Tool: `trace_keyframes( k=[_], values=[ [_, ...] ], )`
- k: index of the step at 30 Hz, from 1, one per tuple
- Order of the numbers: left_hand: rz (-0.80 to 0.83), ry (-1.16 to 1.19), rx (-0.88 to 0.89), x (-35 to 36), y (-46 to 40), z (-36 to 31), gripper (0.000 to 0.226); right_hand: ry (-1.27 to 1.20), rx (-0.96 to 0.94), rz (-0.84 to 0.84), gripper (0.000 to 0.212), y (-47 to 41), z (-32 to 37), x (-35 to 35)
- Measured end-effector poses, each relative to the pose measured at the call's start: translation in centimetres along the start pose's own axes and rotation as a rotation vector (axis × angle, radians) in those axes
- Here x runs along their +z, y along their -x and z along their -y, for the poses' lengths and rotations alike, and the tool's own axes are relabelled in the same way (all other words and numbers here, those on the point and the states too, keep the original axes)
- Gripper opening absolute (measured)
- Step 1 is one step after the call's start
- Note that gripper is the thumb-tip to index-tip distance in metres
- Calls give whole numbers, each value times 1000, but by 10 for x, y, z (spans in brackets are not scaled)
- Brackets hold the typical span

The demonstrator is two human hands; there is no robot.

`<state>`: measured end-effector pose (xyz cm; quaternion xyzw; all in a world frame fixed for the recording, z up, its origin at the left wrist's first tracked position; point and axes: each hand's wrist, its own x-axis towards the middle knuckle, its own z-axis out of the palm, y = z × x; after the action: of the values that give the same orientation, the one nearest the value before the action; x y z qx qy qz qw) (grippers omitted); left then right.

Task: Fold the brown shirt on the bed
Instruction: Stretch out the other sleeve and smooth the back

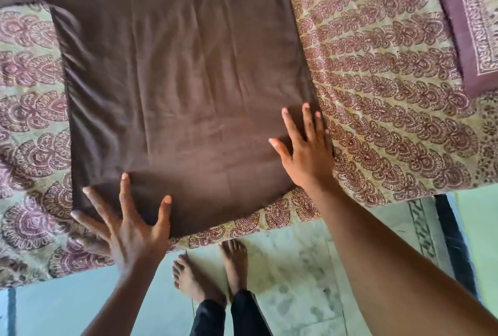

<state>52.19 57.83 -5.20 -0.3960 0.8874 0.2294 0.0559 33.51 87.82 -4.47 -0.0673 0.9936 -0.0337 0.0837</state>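
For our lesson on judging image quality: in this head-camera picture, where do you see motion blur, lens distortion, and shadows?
Head view: motion blur smears the shirt's far left corner and softens the left hand; the right hand is sharper. The wide lens bows the bed's near edge into a curve. Light is soft and even, with only faint shadows under both hands and no glare.

Single head-worn view, wide-angle, looking steeply down and forward from above the bed [390,93] edge. Close range: the bed fills the upper frame, the floor [291,276] and the wearer's bare feet [210,273] the lower. Edges curve noticeably.
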Motion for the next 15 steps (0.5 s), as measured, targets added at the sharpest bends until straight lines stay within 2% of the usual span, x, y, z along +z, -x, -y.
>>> trace_keyframes(
  k=[2,4,6,8,10,12,15],
  values=[
    [7,19,-63,-1,-9,1,97,-31,179,37,76,30,-27,-5],
    [-29,13,53,-4,-20,-14,97,-49,290,46,83,38,-35,-14],
    [-98,-104,268,-11,-36,-41,89,-57,266,-49,87,23,-20,-23],
    [-140,-158,387,-17,-64,-63,81,-77,156,-143,86,-7,13,-28],
    [-178,-73,298,-11,-93,-59,74,-103,48,-169,83,-38,51,-29],
    [-197,-1,137,-7,-98,-44,71,-128,-46,-69,83,-56,80,-23],
    [-124,-86,158,-10,-67,-18,76,-126,-79,85,90,-35,73,-3]
  ],
)
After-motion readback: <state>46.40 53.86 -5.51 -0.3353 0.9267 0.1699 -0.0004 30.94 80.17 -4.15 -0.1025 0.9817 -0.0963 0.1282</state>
